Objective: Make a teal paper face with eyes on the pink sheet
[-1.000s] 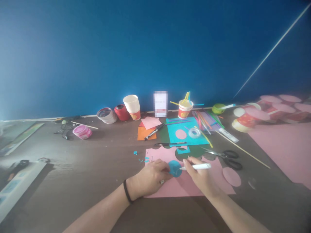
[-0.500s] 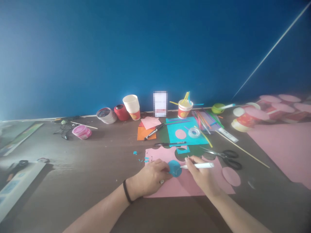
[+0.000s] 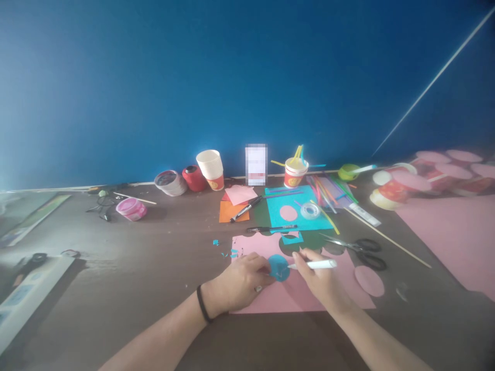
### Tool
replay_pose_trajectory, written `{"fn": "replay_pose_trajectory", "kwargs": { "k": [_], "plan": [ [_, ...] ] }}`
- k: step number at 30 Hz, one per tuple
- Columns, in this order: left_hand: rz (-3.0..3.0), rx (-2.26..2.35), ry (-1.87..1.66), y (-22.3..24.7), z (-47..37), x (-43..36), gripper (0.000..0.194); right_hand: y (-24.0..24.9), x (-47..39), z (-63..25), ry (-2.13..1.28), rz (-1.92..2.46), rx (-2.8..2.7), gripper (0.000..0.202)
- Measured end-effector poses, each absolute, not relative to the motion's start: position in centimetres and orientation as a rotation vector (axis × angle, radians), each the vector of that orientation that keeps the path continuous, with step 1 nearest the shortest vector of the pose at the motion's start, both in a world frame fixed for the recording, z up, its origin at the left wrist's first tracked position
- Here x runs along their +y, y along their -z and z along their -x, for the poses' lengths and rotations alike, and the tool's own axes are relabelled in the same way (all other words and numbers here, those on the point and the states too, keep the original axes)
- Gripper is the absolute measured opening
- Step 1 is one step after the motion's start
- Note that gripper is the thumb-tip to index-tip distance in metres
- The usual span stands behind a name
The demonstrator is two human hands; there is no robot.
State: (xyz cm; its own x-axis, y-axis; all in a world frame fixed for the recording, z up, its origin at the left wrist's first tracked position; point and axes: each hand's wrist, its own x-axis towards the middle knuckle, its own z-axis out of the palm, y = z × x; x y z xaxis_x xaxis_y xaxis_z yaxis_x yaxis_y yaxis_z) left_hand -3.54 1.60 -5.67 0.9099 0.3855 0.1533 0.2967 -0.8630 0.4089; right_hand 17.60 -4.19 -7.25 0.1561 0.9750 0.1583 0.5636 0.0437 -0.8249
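Observation:
A small blue paper circle (image 3: 280,268) lies over a pink sheet (image 3: 294,299) with rounded cut-outs along its far edge. My left hand (image 3: 247,281), wearing a ring and a dark wristband, pinches the circle's left edge between closed fingers. From the other side my right hand (image 3: 320,278) grips a white marker (image 3: 319,265), its tip at the circle's right side. A faint pale mark shows on the blue paper. Right of this hand a pink paper circle (image 3: 369,281) rests partly on the sheet, and black-handled scissors (image 3: 363,247) lie open just beyond.
Behind the hands are a black pen (image 3: 270,229), a cyan sheet (image 3: 276,196) and a tape roll (image 3: 310,211). Paper cups (image 3: 215,183) stand near the blue wall (image 3: 154,93). A wooden stick (image 3: 390,239) and pink paper (image 3: 456,247) lie right, a power strip (image 3: 34,293) left.
The marker has shifted and tilted slightly in my right hand, its back end now a little further left. My left hand stays on the blue circle.

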Motion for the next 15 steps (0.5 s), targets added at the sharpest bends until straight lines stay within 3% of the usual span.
{"fn": "replay_pose_trajectory", "kwargs": {
  "k": [9, 15],
  "plan": [
    [-2.655, 0.520, -0.337, 5.5, 3.6, 1.7, 0.030, 6.5, -4.0, -18.5, -0.672, 1.560, -1.043, 0.030],
    [-2.552, 0.523, -0.374, 5.7, 3.8, 1.9, 0.031, 5.7, -4.3, -18.2, -0.697, 1.525, -1.176, 0.029]
  ]
}}
